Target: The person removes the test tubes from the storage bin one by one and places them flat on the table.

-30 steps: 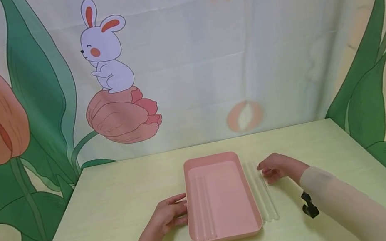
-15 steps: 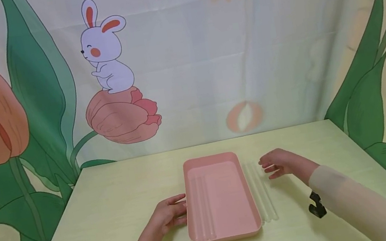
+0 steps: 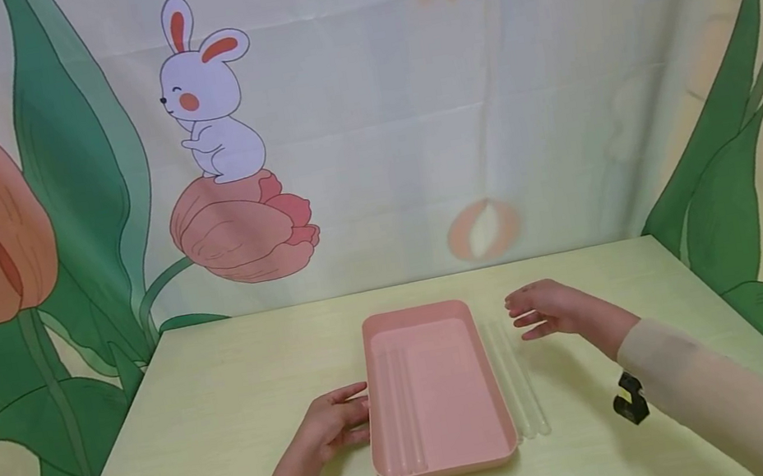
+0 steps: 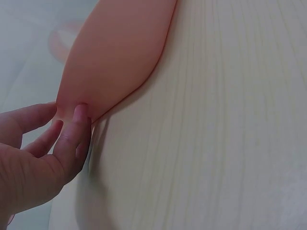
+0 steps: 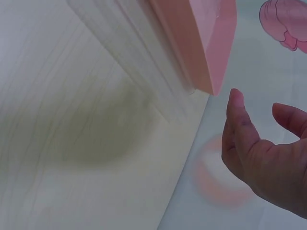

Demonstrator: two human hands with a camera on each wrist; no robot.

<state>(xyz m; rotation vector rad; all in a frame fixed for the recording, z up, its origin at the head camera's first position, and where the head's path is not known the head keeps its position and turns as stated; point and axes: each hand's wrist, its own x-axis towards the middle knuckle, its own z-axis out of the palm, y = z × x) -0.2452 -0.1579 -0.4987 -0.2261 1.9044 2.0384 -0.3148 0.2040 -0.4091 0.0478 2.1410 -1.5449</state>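
A shallow pink tray point(image 3: 460, 392) lies on the table, with several clear tubes point(image 3: 399, 414) lengthwise along its left side. They look like test tubes with rounded near ends. My left hand point(image 3: 336, 422) rests its loosely extended fingers against the tray's left wall; in the left wrist view, fingertips point(image 4: 80, 112) touch that pink wall. Beyond the tray's right wall, more clear tubes point(image 3: 519, 382) lie side by side on the table; their exact number is hard to see. Above their far end, my right hand point(image 3: 550, 308) is raised with relaxed fingers, holding nothing.
The pale wooden table point(image 3: 239, 377) ends at a back edge against a printed fabric curtain point(image 3: 368, 107) with a rabbit and tulips. A black clip-like piece point(image 3: 629, 398) sits by the right sleeve point(image 3: 712, 385).
My right hand has drawn away from the tubes on the table, lifting and moving slightly back, with its fingers spreading. My left hand stays at the tray.
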